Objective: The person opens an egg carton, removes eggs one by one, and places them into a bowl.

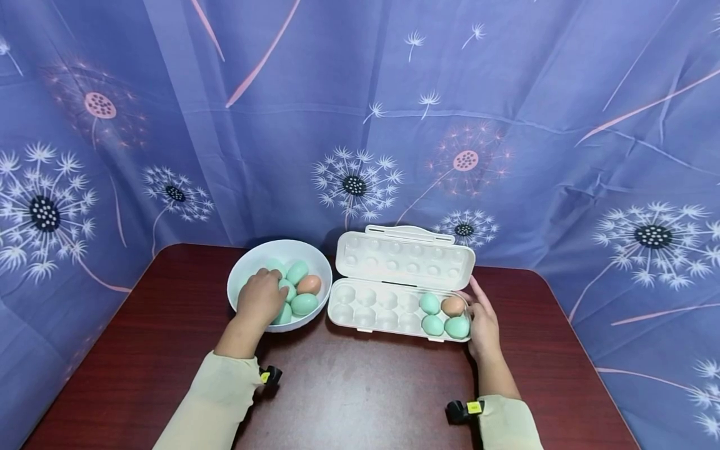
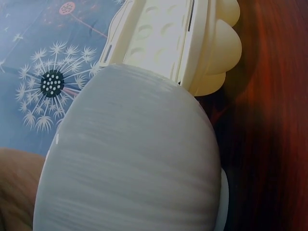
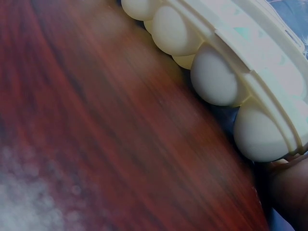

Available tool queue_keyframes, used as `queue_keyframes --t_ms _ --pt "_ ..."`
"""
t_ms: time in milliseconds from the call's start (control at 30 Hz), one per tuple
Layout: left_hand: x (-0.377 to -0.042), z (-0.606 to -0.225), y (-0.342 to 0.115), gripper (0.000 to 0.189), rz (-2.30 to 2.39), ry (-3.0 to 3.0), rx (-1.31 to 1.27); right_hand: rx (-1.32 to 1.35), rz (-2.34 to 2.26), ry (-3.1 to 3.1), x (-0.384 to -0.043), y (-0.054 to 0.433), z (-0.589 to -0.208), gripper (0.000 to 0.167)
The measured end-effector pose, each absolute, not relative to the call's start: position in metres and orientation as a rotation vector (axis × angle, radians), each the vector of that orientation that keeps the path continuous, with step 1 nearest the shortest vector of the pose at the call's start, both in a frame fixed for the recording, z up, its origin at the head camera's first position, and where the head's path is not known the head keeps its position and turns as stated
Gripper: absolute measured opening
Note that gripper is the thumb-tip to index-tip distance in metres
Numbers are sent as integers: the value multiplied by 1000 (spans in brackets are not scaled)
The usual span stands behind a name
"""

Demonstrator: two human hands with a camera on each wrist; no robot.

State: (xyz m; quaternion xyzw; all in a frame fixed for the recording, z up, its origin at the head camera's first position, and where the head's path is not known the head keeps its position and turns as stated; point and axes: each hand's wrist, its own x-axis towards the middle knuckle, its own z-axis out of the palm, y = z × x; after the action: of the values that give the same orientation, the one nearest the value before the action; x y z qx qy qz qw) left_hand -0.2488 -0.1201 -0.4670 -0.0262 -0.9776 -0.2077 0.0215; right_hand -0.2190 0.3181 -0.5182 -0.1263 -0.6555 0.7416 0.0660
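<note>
My left hand [image 1: 262, 297] reaches into a white bowl [image 1: 238, 262], palm down over pale green eggs [image 1: 304, 304]. Its fingertips are among the eggs, and I cannot tell whether they pinch one. Beside them lies a brown egg [image 1: 309, 284]. At the right end of an open cream egg carton [image 1: 365, 326], my right hand [image 1: 485, 325] holds the side, one finger stretched up by the lid [image 1: 405, 256]. Three green eggs [image 1: 433, 325] and one brown egg [image 1: 453, 306] sit in the cups at that end. The left wrist view shows mostly the bowl's outer wall [image 2: 130, 154].
Bowl and carton stand side by side on a dark red wooden table [image 1: 360, 387], near its back edge. A blue curtain [image 1: 281, 156] with dandelion prints hangs close behind. The carton's rounded cups [image 3: 216, 77] show from the front in the right wrist view.
</note>
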Motion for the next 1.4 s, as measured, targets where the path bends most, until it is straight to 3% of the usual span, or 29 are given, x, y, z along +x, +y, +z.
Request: queue_keyframes --t_ms 333,767,1400 --pt "-247 -464 -116 45 -698 -2980 -69 -416 2229 -1979 -230 328 -538 71" --pt "-242 -454 -102 43 -852 -2801 -121 -365 2215 -1995 -219 319 -518 71" --pt "-223 -445 -52 49 -835 -2618 -475 -379 2235 -1982 -219 319 -519 71"
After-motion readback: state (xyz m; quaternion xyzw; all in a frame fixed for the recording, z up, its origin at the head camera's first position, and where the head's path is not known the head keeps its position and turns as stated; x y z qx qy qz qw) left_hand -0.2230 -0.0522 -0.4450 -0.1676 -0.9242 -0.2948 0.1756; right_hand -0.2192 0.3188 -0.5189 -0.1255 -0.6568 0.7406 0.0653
